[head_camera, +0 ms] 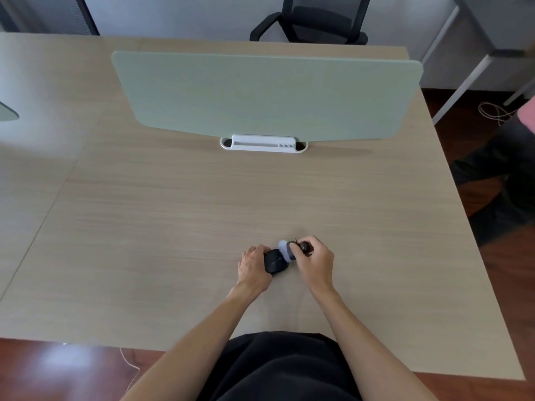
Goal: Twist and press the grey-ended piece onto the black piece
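Presently, both hands work close together over the near middle of the wooden desk [179, 215]. The left hand [252, 267] has its fingers curled round a small black object [275, 263] (its exact kind cannot be told; it looks like a rounded case or pouch), which sits on or just above the desk surface. The right hand [315, 263] lies just beside it at 3 o'clock, its fingers and thumb pinching a small dark item [304, 246] with short black strands sticking out. Between the two hands, at 1 o'clock from the black object, sits a grey and white round part [285, 250], touching the black object and the right fingers; whether it is a separate piece or belongs to either cannot be told. Both forearms are bare and reach in from the lower edge of the view, over a dark garment [278, 369].

At 12 o'clock from the hands, well apart, a pale green divider panel [266, 94] stands upright across the desk, held in a white holder [263, 143] at its base. Beyond the panel, at 12 o'clock, a black office chair [312, 21] faces the far edge of the desk. At 3 o'clock, off the desk, another person's dark trouser leg [503, 180] shows above the reddish wooden floor [463, 105], with a loose white cable [492, 111] lying nearby.
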